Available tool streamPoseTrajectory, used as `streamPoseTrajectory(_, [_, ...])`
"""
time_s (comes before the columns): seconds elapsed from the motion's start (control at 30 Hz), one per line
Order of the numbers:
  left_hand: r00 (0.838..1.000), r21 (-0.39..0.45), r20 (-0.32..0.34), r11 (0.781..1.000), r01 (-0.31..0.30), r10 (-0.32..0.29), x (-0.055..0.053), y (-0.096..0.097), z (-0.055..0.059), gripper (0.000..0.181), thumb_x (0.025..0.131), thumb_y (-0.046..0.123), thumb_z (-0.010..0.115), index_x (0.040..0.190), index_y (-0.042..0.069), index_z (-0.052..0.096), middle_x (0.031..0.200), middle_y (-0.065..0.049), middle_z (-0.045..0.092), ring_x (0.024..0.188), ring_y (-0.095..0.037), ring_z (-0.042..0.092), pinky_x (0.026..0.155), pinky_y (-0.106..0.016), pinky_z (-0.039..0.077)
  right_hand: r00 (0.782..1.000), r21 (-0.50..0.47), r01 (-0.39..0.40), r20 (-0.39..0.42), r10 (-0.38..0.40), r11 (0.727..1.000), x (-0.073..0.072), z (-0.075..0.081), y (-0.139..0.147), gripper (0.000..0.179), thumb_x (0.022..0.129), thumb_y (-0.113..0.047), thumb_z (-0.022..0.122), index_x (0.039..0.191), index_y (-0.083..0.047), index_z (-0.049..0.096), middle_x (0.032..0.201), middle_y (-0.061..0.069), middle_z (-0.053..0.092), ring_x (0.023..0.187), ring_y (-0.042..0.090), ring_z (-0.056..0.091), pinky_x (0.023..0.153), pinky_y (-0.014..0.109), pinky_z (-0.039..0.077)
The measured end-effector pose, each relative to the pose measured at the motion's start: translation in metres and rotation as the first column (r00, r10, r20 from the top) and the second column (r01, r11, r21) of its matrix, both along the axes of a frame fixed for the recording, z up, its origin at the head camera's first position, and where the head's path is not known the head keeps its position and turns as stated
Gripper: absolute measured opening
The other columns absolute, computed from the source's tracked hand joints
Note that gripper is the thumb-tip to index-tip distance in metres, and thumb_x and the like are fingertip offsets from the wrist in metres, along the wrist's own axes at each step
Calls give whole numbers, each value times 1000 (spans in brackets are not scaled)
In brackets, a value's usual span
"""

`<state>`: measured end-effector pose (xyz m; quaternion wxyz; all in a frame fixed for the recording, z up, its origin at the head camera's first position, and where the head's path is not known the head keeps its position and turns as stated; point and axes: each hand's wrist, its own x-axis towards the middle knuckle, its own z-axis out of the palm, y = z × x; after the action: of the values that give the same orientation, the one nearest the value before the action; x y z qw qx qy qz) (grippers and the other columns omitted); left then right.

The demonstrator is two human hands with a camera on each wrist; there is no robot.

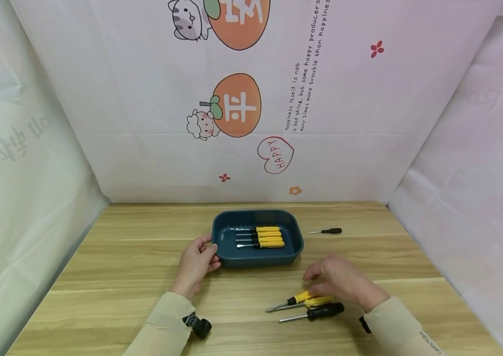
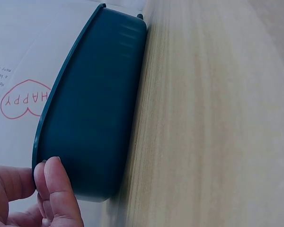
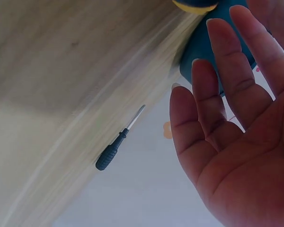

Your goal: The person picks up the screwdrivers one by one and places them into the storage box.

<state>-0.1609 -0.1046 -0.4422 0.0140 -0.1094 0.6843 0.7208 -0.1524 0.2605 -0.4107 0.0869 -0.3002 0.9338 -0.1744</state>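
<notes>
My left hand (image 1: 196, 262) grips the left end of a dark teal plastic box (image 1: 251, 261), pinching its rim between thumb and fingers. Inside the box, several yellow-and-black screwdrivers (image 1: 269, 244) lie side by side, tips to the left. My right hand (image 1: 340, 279) hovers over the loose screwdrivers in front of the box, its fingers loosely bent in the right wrist view. Just under it are a yellow-and-black screwdriver (image 1: 303, 296), a yellow-handled screwdriver (image 1: 320, 301) and a black-handled screwdriver (image 1: 326, 311). Whether its fingertips touch the nearest handle is hidden.
A small black screwdriver (image 1: 332, 231) lies to the right of the box, its tip to the left. The wooden table (image 1: 136, 257) is bounded at the back and both sides by white printed sheets (image 1: 345, 163).
</notes>
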Motion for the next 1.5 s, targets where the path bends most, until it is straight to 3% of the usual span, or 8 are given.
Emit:
streamPoseTrajectory(0.77, [1000,-13,12,1000,-3,3,-3,-2,-4,43,106,11,58,149,4,54,103,-11,56,81,-16,62,70,-25,63,999,4,-8,47,8,1000,-2,-10,2,9,89,-25,83,95,-31,80,90,-23,72,78,-5,60,73,27,55])
streamPoseTrajectory(1.5, [1000,-6,6,1000,-3,3,-3,-2,-4,43,106,11,58,148,4,53,101,-10,56,79,-15,61,70,-25,63,1000,57,-1,30,-1,998,-5,-13,-4,4,92,-30,80,95,-32,79,88,-25,69,74,-4,55,69,26,52])
